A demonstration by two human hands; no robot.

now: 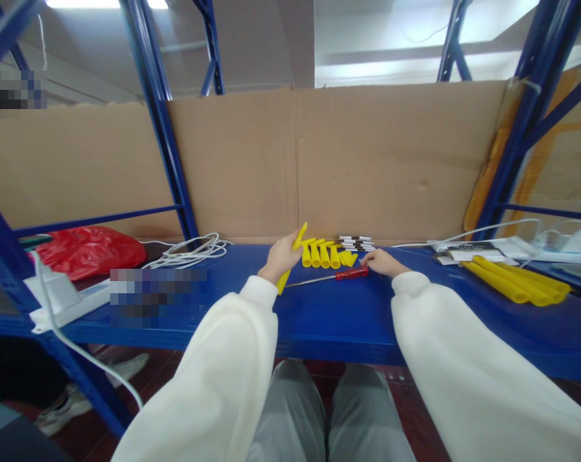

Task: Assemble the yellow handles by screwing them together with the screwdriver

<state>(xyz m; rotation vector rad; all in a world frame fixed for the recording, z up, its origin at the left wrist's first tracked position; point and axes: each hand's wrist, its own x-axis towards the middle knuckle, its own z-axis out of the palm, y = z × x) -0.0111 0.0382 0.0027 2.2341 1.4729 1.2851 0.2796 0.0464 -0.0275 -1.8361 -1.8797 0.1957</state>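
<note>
Print on the black-and-white label (486, 248) at the right is too small to be read. The desk (338, 321) is bounded by cardboard (377, 160) behind and by a straight blue front edge; bare blue surface is seen between that edge and the screwdriver (352, 273). A yellow piece (284, 282) is gripped in the closed left hand (281, 258), with its ends showing above and below the fist. The fingers of the right hand (382, 262) are drawn close together beside the screwdriver's red handle; whether anything is pinched cannot be told. The screwdriver is laid flat, its shaft pointed towards the yellow piece. Behind it, short yellow tubes (321, 255) are lined up, with small yellow scraps (348, 258) and black-and-white sticks (356, 244) placed near them. Longer yellow tubes (514, 282) are laid at the right; a red bag (95, 251) and coiled cable (194, 253) are seen at the left.
</note>
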